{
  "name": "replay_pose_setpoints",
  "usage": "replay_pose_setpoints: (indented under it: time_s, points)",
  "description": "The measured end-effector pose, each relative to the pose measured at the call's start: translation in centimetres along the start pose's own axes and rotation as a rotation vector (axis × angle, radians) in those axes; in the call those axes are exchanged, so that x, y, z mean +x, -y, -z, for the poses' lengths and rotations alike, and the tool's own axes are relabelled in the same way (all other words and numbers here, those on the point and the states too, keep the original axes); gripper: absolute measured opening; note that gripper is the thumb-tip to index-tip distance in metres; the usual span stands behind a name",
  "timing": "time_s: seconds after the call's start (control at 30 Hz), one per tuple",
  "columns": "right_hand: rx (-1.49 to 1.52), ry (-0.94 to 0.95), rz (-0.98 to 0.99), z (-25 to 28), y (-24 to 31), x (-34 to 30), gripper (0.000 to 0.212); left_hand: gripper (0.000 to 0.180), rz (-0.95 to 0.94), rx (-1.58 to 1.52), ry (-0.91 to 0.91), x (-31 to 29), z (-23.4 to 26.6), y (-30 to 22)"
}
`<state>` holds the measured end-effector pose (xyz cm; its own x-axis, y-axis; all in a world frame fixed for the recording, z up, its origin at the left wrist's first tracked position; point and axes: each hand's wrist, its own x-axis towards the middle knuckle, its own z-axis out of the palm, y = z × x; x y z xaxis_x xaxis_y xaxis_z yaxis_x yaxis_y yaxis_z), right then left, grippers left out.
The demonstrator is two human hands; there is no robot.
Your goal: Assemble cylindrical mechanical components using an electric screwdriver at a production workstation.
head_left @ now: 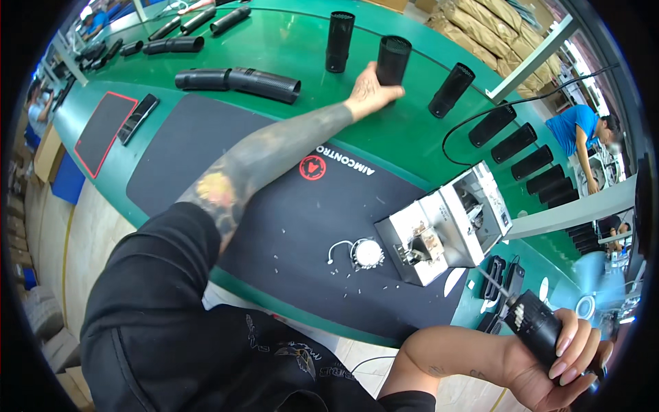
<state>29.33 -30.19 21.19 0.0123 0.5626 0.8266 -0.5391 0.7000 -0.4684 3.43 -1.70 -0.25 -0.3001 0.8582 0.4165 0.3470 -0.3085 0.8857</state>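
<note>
My left hand (pixel 371 90) reaches far across the green table (pixel 288 48) and closes around the base of an upright black mesh cylinder (pixel 394 58). Two more black cylinders stand on either side, one (pixel 339 40) to its left and one (pixel 451 89) to its right. My right hand (pixel 566 360) is at the lower right, gripping a black electric screwdriver (pixel 532 323) with its bit pointing up and left. A small round white part (pixel 367 253) with a wire lies on the dark mat (pixel 288 220) in front of me.
A white box-shaped machine (pixel 446 226) sits on the mat's right end. Black tubes (pixel 237 81) lie at the back left, with a row of black cylinders (pixel 532 161) at the far right. A red-edged mat (pixel 103 130) lies left. Another person in blue (pixel 580 134) works at the right.
</note>
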Motion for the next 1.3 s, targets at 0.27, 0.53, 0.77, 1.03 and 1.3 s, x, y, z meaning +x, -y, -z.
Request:
replay_pose_setpoints:
  time_s: [0.27,0.53,0.77,1.03,1.3]
  points:
    - [0.037,0.085,0.097,-1.8,-0.1,-1.1,0.024,0.060,-0.190,-0.111,0.385,-16.7,7.2,-7.2]
    - [-0.131,0.015,0.098,-5.8,-5.3,-2.5,0.016,0.058,-0.403,-0.002,0.403,-17.6,7.2,-5.7]
    - [-0.199,0.219,-0.067,-4.4,-8.8,-3.0,0.022,0.057,-0.346,-0.064,0.412,-17.7,7.1,-5.5]
    - [-0.202,0.164,-0.069,-4.7,-9.0,-3.3,0.023,0.059,-0.329,-0.106,0.420,-17.6,7.2,-5.2]
    - [-0.231,0.188,-0.064,-4.7,-9.4,-3.1,0.023,0.060,-0.248,-0.142,0.436,-17.5,6.9,-5.2]
